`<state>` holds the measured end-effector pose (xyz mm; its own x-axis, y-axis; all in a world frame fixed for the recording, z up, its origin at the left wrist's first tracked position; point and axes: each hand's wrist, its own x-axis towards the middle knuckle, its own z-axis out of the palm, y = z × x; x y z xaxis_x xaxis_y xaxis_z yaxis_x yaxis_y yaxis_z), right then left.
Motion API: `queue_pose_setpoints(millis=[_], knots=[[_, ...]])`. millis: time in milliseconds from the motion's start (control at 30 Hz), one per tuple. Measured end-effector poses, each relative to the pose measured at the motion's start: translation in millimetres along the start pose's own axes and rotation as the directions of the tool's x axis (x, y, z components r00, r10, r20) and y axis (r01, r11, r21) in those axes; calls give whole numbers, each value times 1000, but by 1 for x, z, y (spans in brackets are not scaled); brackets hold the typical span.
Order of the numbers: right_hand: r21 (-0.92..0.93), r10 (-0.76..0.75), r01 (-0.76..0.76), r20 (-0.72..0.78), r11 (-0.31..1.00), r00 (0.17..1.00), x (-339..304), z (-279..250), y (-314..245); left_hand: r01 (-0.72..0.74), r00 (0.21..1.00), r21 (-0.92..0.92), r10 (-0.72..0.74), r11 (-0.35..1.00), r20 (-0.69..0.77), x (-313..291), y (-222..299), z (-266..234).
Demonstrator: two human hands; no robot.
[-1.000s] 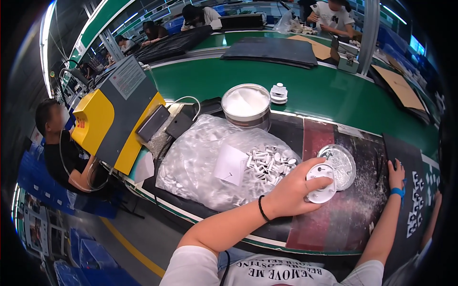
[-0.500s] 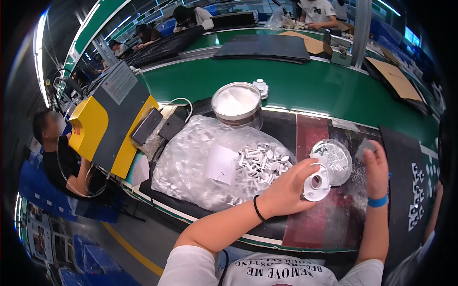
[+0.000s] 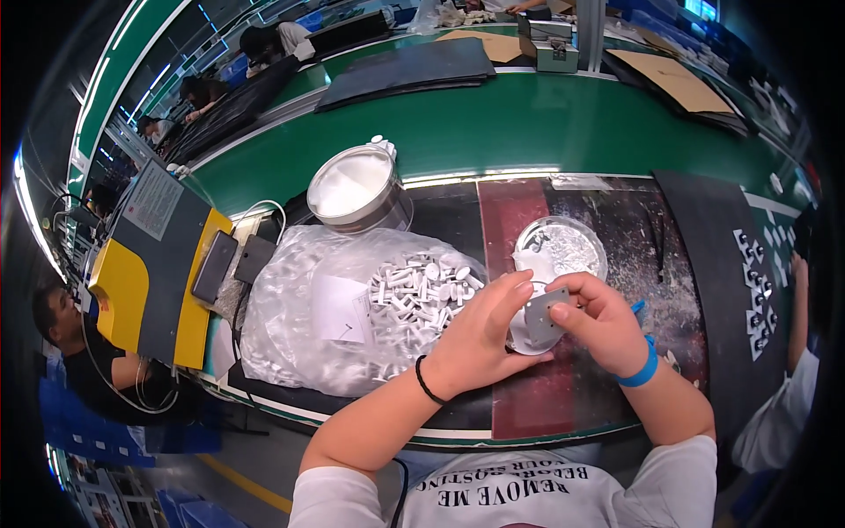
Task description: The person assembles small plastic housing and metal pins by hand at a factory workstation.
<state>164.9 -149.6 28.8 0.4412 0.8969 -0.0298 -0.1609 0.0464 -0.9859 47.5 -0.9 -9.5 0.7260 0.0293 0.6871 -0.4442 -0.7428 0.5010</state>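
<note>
My left hand (image 3: 471,339) is closed round a white round plastic part (image 3: 523,338), its fingers on the rim. In my right hand (image 3: 609,333) a small grey metal plate (image 3: 547,322) with holes is pinched between thumb and fingers. The plate lies over the front of the white part and hides much of it; I cannot tell whether the two touch. Just beyond my hands stands a round dish (image 3: 576,251) with whitish, glossy contents. To the left, an open clear plastic bag (image 3: 282,308) holds many white mushroom-shaped plastic pegs (image 3: 427,290).
A tin of white powder or grease (image 3: 356,189) stands behind the bag. At left is a yellow and grey machine (image 3: 163,273). A black mat (image 3: 704,264) bears rows of small parts (image 3: 755,290) at right, beside another person's arm (image 3: 799,308). A green conveyor (image 3: 422,132) runs behind.
My right hand has come left and down with the metal plate, bringing it over the white part. My left hand has shifted left in view. The whole view has turned to the right.
</note>
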Motion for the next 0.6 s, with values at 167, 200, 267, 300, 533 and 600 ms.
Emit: queue_pose_setpoints(millis=[167,200,267,300,533,600], knots=[[-190,-96,98,19,977,995,1,4,4,19,999,-1,-19,1000,43,-1,1,-4],[-227,-114,110,-5,968,993,2,5,7,21,999,-2,-21,1000,45,-2,0,-3],[-262,-131,119,-28,958,991,3,5,11,-9,999,-66,7,998,-33,-4,-3,0],[-356,-182,159,-32,921,983,2,5,12,-10,999,-67,8,998,-31,-2,-2,-2],[-404,-211,185,-22,896,977,-2,3,9,22,993,33,-25,999,115,6,8,-11],[-501,-289,248,-5,829,957,0,2,6,5,990,36,-10,999,144,5,7,-12]])
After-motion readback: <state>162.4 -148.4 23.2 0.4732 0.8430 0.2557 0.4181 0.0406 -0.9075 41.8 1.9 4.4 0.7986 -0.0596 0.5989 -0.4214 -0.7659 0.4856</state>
